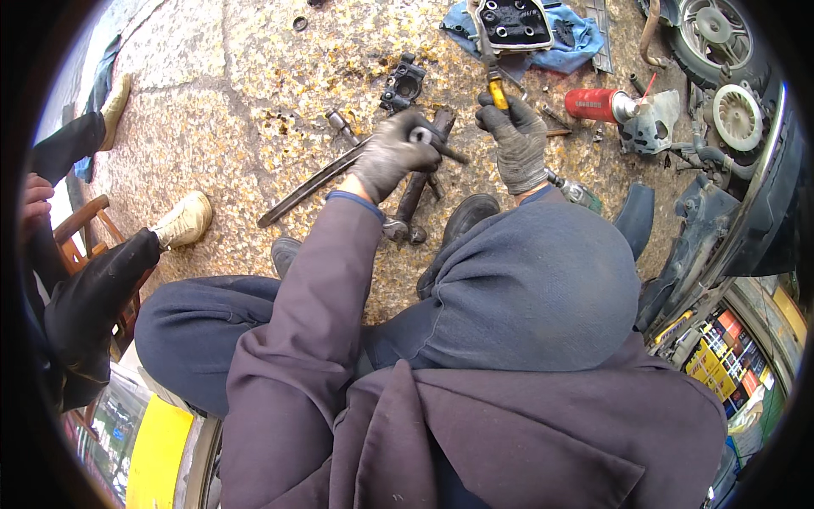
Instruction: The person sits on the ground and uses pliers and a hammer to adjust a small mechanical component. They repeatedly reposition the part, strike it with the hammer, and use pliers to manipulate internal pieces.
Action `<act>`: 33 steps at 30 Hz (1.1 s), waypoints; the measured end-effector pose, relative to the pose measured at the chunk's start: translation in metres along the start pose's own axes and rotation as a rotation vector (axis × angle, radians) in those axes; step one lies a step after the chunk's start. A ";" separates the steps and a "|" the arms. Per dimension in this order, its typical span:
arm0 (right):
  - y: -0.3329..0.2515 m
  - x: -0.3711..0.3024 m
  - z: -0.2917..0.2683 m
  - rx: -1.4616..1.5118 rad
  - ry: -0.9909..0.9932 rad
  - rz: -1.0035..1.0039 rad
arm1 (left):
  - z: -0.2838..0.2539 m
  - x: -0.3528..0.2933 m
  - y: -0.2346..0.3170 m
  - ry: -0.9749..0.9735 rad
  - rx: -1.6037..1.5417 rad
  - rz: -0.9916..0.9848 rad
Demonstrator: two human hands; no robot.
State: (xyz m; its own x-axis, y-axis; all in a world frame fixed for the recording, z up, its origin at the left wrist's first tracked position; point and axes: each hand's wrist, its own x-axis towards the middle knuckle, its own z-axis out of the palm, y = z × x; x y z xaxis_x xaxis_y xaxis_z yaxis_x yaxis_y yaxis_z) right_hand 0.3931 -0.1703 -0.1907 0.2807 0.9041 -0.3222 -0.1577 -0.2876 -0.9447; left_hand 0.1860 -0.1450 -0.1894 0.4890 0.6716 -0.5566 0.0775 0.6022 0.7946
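Note:
My left hand point(392, 157), in a grey work glove, is closed around a small metal part with a round, hollow end point(420, 136). A dark rod point(451, 153) sticks out beside those fingers; whether it belongs to the same piece I cannot tell. My right hand point(519, 144), gloved too, grips a yellow-handled tool point(497, 92) whose long grey blade points away from me. Under my left hand lie a long dark bar point(301, 188) and a hammer-like tool point(411, 204), partly covered. Just beyond it sits a black engine part point(404, 83) with a round opening.
At the far side, a metal cover point(515, 24) lies on a blue cloth point(577, 42). A red spray can point(591, 104) rests right of my right hand, near a wheel point(716, 38) and a pale fan disc point(738, 117). Another person's shoe point(185, 219) is at left.

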 end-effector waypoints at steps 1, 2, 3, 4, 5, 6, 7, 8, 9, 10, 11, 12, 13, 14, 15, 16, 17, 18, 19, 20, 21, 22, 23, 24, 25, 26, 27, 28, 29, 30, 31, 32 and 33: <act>0.000 0.000 0.003 -0.011 -0.060 0.005 | -0.007 -0.005 -0.003 0.008 -0.288 0.017; -0.001 0.001 0.005 -0.039 -0.094 0.026 | -0.014 -0.008 -0.006 0.015 -0.576 0.037; 0.001 0.001 0.011 -0.088 -0.119 -0.016 | -0.019 -0.010 -0.010 0.007 -0.709 0.115; 0.002 0.002 0.016 -0.063 -0.136 -0.013 | -0.026 -0.012 -0.012 0.007 -0.735 0.127; 0.002 0.005 0.021 -0.060 -0.145 0.021 | -0.028 -0.014 -0.015 0.034 -0.771 0.155; 0.002 0.009 0.028 -0.067 -0.162 0.060 | -0.030 -0.016 -0.016 0.047 -0.797 0.186; 0.000 0.015 0.030 -0.086 -0.178 0.072 | -0.033 -0.019 -0.016 0.109 -0.720 0.128; -0.001 0.021 0.035 -0.147 -0.222 0.069 | -0.034 -0.020 -0.016 0.206 -0.618 0.019; -0.001 0.029 0.042 -0.206 -0.255 0.040 | -0.034 -0.020 -0.016 0.286 -0.417 -0.098; -0.001 0.035 0.048 -0.269 -0.277 -0.005 | -0.034 -0.019 -0.015 0.266 -0.258 -0.143; 0.000 0.039 0.053 -0.238 -0.331 -0.044 | -0.032 -0.019 -0.016 0.285 -0.227 -0.128; 0.001 0.042 0.059 -0.206 -0.366 0.002 | -0.028 -0.018 -0.018 0.320 -0.200 -0.106; 0.001 0.045 0.061 -0.346 -0.339 -0.033 | -0.027 -0.015 -0.019 0.382 -0.157 -0.112; 0.001 0.045 0.061 -0.471 -0.340 -0.094 | -0.025 -0.012 -0.022 0.423 -0.128 -0.111; 0.002 0.043 0.061 -0.567 -0.302 -0.163 | -0.024 -0.010 -0.025 0.464 -0.105 -0.094; 0.003 0.040 0.058 -0.657 -0.276 -0.245 | -0.025 -0.007 -0.028 0.467 -0.032 -0.103; 0.003 0.037 0.053 -0.781 -0.227 -0.274 | -0.025 -0.005 -0.031 0.467 0.034 -0.099; 0.003 0.034 0.048 -0.783 -0.277 -0.334 | -0.025 -0.003 -0.034 0.473 0.098 -0.088; 0.003 0.029 0.043 -0.820 -0.308 -0.341 | -0.025 0.000 -0.037 0.468 0.167 -0.050; 0.004 0.025 0.038 -0.857 -0.339 -0.345 | -0.024 0.001 -0.040 0.475 0.198 -0.041; 0.004 0.023 0.035 -0.937 -0.345 -0.405 | -0.023 0.002 -0.042 0.480 0.231 -0.032; 0.005 0.021 0.034 -0.983 -0.343 -0.419 | -0.022 0.003 -0.044 0.483 0.259 -0.009; 0.006 0.019 0.033 -1.023 -0.335 -0.441 | -0.022 0.003 -0.046 0.467 0.272 0.007; 0.006 0.018 0.033 -1.048 -0.338 -0.477 | -0.022 0.003 -0.047 0.466 0.309 -0.015; 0.006 0.017 0.034 -1.096 -0.344 -0.501 | -0.022 0.003 -0.047 0.467 0.342 -0.033; 0.005 0.017 0.035 -1.131 -0.359 -0.484 | -0.023 0.003 -0.047 0.470 0.375 -0.050; 0.004 0.016 0.036 -1.170 -0.390 -0.450 | -0.024 0.002 -0.047 0.459 0.411 -0.059; 0.003 0.016 0.037 -1.224 -0.412 -0.394 | -0.025 0.002 -0.047 0.449 0.446 -0.068; 0.001 0.014 0.039 -1.304 -0.432 -0.418 | -0.027 0.001 -0.047 0.439 0.482 -0.078; 0.000 0.013 0.041 -1.399 -0.442 -0.418 | -0.028 0.001 -0.047 0.427 0.516 -0.089; -0.002 0.011 0.044 -1.501 -0.447 -0.432 | -0.030 0.000 -0.047 0.429 0.537 -0.143; -0.003 0.009 0.046 -1.532 -0.458 -0.402 | -0.030 -0.001 -0.048 0.431 0.586 -0.153; -0.005 0.007 0.048 -1.568 -0.465 -0.386 | -0.031 -0.001 -0.048 0.435 0.634 -0.154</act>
State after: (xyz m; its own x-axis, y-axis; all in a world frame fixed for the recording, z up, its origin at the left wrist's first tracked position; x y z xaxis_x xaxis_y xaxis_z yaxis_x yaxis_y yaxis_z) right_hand 0.3500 -0.1471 -0.1856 -0.2547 0.9196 -0.2992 0.9596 0.2020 -0.1961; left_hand 0.1546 -0.1611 -0.2346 0.0583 0.7883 -0.6125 0.6619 0.4288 0.6148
